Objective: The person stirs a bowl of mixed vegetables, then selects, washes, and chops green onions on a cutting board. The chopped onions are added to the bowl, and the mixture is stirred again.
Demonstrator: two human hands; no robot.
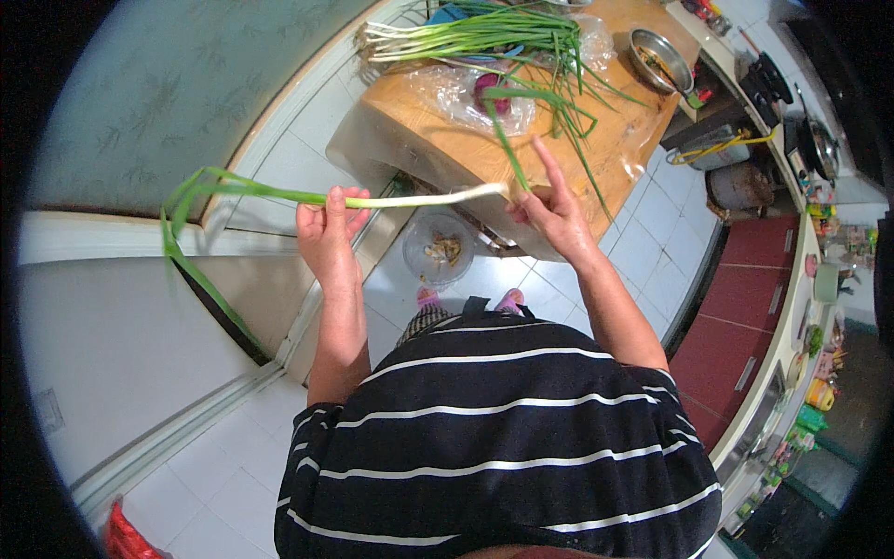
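My left hand (332,237) pinches a long scallion (412,201) between thumb and fingers. Its white end points right, close to the fingers of my right hand (555,216), and its green leaves droop away to the left. Between the thumb and fingers of my right hand is a strip of green scallion leaf (508,150); the index finger is stretched out. Beyond both hands, a bunch of scallions (475,35) with roots on lies across the wooden table (426,119). A red onion (482,87) rests on clear plastic bagging (447,91) nearby.
A clear round bin (419,262) with scraps stands on the tiled floor below my hands. On the table's far right is a metal bowl (660,59) with food and a utensil. Red cabinets (747,293) line the right side; a sliding door frame (188,412) is at left.
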